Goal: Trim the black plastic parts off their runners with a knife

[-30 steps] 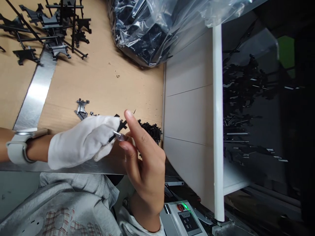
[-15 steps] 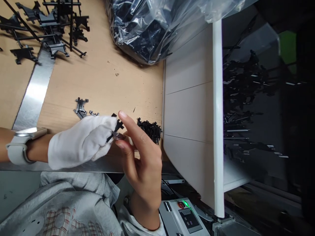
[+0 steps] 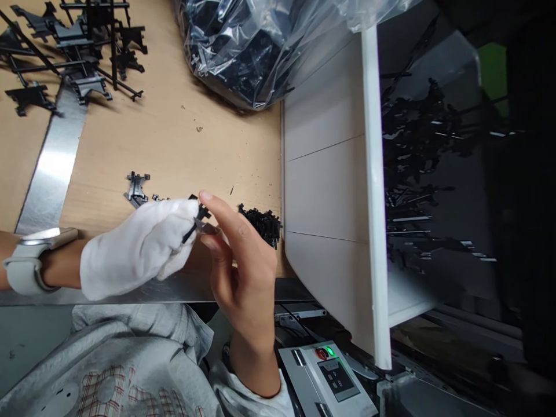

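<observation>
Black plastic pieces [image 3: 260,226] lie between the bare hand [image 3: 245,284] and white panel [image 3: 328,174].

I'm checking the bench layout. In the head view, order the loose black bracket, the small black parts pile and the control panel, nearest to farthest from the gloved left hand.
From the gloved left hand:
1. Black plastic bracket: on the wooden bench, just past the glove.
2. Black parts pile: on the bench, past the bare right hand.
3. Control panel: lower right, off the bench.
</observation>
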`<state>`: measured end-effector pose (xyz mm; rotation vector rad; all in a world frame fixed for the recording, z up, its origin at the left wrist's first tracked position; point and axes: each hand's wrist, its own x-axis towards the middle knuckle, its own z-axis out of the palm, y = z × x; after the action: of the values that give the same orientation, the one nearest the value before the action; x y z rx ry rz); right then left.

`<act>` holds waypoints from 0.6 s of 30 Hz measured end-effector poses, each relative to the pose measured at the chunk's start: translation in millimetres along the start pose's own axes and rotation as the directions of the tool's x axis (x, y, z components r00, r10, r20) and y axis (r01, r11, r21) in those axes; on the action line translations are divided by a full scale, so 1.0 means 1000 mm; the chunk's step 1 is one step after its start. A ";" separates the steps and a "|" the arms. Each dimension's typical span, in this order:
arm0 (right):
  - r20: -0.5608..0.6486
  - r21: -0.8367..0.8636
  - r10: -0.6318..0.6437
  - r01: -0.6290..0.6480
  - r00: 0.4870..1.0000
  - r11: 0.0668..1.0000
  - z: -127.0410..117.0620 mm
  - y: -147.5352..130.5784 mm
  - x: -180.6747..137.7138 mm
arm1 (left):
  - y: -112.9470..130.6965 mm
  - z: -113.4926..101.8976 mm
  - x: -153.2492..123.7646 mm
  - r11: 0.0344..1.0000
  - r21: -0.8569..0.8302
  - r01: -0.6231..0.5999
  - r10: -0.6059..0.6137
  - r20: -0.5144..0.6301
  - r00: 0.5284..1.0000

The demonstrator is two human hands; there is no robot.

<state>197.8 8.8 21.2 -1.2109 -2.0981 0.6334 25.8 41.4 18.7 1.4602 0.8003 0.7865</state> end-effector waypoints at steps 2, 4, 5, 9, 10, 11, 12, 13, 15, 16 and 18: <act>0.003 0.022 -0.003 0.003 1.000 1.000 -0.002 0.001 -0.001 | -0.003 0.001 -0.004 1.000 -0.022 0.011 -0.011 0.002 1.000; 0.023 0.109 0.038 -0.040 0.999 0.993 -0.007 0.003 -0.003 | -0.005 0.002 -0.006 0.998 -0.063 0.011 -0.010 0.018 1.000; 0.029 0.172 0.074 -0.078 0.997 0.982 -0.010 0.003 -0.005 | -0.006 0.002 -0.007 0.997 -0.079 0.004 -0.002 0.021 1.000; 0.011 0.498 0.259 -0.230 0.966 0.836 -0.015 0.001 -0.004 | -0.005 0.003 -0.006 0.993 -0.104 0.058 -0.055 0.034 0.998; 0.031 0.579 0.304 -0.265 0.952 0.771 -0.013 0.000 -0.002 | -0.004 0.002 -0.005 0.991 -0.103 0.085 -0.082 0.039 0.996; 0.070 0.647 0.348 -0.308 0.935 0.697 -0.010 -0.002 0.001 | -0.002 0.002 -0.004 0.991 -0.094 0.096 -0.092 0.042 0.995; 0.118 0.700 0.386 -0.353 0.915 0.621 -0.006 -0.003 0.004 | 0.000 0.002 -0.003 0.992 -0.074 0.104 -0.101 0.036 0.994; 0.168 0.739 0.415 -0.393 0.894 0.547 -0.002 -0.003 0.007 | 0.002 0.002 -0.002 0.993 -0.050 0.106 -0.105 0.024 0.994; 0.237 0.789 0.448 -0.440 0.862 0.430 0.006 -0.003 0.011 | 0.004 0.002 -0.002 0.994 -0.021 0.108 -0.108 0.001 0.994; 0.257 0.805 0.445 -0.445 0.858 0.393 0.008 -0.001 0.012 | 0.004 0.002 -0.002 0.993 -0.027 0.111 -0.111 -0.001 0.994; 0.278 0.818 0.428 -0.445 0.860 0.364 0.010 0.003 0.010 | 0.002 0.002 -0.004 0.995 -0.058 0.083 -0.083 0.006 0.997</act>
<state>188.1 18.5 15.0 -1.0826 -1.0506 1.7109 25.8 36.5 20.2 1.3679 0.8241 0.7379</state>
